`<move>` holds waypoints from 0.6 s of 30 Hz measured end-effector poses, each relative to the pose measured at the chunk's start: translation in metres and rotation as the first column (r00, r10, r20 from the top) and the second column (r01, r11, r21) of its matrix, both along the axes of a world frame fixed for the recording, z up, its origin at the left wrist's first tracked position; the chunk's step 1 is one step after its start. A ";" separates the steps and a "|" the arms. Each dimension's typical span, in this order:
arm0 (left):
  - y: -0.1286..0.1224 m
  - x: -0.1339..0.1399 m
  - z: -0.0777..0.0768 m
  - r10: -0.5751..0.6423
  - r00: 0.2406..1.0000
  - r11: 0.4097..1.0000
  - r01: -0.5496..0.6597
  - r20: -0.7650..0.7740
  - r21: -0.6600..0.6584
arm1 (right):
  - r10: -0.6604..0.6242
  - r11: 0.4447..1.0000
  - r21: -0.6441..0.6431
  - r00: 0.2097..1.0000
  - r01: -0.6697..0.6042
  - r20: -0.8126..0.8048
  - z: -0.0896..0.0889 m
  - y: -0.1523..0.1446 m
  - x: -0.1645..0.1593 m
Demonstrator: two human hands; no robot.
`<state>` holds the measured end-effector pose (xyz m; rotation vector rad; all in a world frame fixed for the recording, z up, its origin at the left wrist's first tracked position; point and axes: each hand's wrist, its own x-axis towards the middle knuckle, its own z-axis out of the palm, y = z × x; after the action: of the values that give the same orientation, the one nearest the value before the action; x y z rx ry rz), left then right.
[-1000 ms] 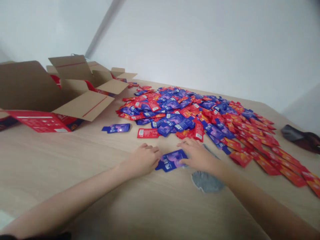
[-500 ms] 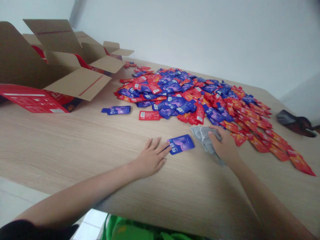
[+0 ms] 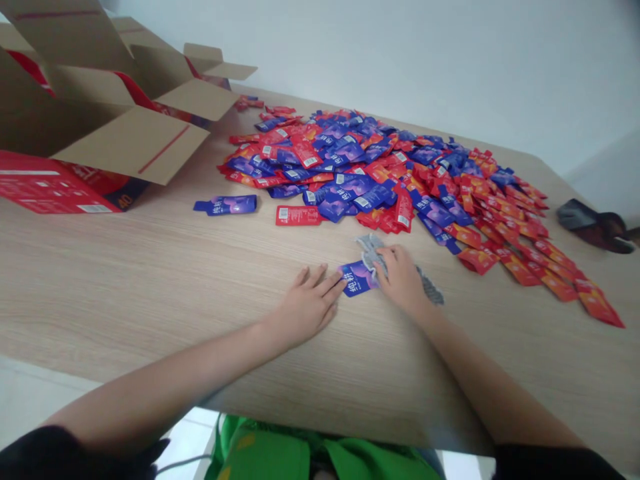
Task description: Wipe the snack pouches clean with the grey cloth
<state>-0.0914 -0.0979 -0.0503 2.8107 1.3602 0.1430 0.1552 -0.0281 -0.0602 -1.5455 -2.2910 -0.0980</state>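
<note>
A purple sachet (image 3: 356,280) with white lettering lies flat on the table between my hands. My left hand (image 3: 309,303) rests palm down with its fingers spread, the fingertips pressing the sachet's left end. Bunched under the fingers of my right hand (image 3: 401,277) is a grey cloth (image 3: 370,248) with a pale edge, which covers the sachet's right end. Part of the cloth trails out on the far side of that hand. Beyond my hands spreads a large heap of red and purple sachets (image 3: 345,170).
Open cardboard boxes (image 3: 135,143) with raised flaps stand at the left. One purple sachet (image 3: 231,205) and a red one (image 3: 299,215) lie at the heap's near edge. A dark, shiny object (image 3: 593,225) is at the far right. A wall (image 3: 400,60) rises behind the table.
My right hand has moved left with the cloth, from beside the purple sachet onto its right end. My left hand stays on the sachet. The view has tilted slightly downward.
</note>
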 end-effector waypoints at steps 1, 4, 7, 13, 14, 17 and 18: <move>0.000 0.000 0.000 -0.003 1.000 1.000 0.003 -0.002 0.002 | -0.023 1.000 -0.017 0.999 0.023 -0.031 0.003 0.003 0.011; 0.001 -0.002 0.001 -0.035 0.999 0.999 0.035 0.014 0.004 | -0.073 0.997 0.004 0.987 0.074 -0.145 0.019 0.007 0.020; 0.001 -0.003 0.000 -0.081 0.996 0.997 0.080 0.035 0.011 | 0.001 0.995 0.094 0.977 0.019 -0.213 0.034 -0.003 -0.011; 0.000 0.000 0.002 -0.059 0.998 0.998 0.059 0.004 -0.028 | 0.249 0.968 -0.055 0.965 -0.245 0.083 0.019 -0.025 -0.066; 0.000 0.000 0.003 -0.050 0.999 0.998 0.050 0.000 -0.036 | 0.211 0.977 -0.063 0.972 -0.206 0.104 0.013 -0.024 -0.061; 0.000 0.001 0.004 -0.042 0.999 0.998 0.042 -0.005 -0.054 | 0.026 0.999 -0.036 0.996 -0.023 0.088 0.001 -0.015 -0.025; 0.001 0.000 0.004 -0.043 0.999 0.997 0.043 -0.005 -0.058 | -0.028 0.999 -0.027 0.997 0.030 0.070 0.000 -0.012 -0.012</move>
<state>-0.0910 -0.0974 -0.0459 2.7931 1.2822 0.0929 0.1431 -0.0398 -0.0604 -1.6131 -2.3333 -0.1302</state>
